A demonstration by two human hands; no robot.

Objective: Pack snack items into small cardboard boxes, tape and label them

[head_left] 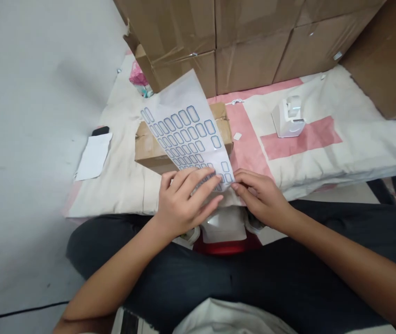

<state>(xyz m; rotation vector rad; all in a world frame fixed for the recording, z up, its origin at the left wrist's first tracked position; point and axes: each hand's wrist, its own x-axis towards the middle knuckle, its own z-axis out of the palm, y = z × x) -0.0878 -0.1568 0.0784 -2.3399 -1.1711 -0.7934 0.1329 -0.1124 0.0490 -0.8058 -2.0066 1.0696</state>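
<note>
A white sheet of blue-bordered label stickers (180,125) is raised at a tilt in front of me, with gaps where the backing is bare. My right hand (262,195) pinches its lower right corner between thumb and fingers. Over the sheet's lower edge lies my left hand (187,199), its fingers spread and touching the labels, thumb apart from the index finger. Whether a label is at the left fingertips I cannot tell. Behind the sheet sits a small cardboard box (156,155), partly hidden by it.
Large cardboard boxes (249,55) are stacked along the back. A white tape dispenser (288,118) stands to the right on the pink and white cloth (323,153). At left, a white paper (94,155) partly covers a dark object (100,131) near the wall. Below the edge is a red stool (227,247).
</note>
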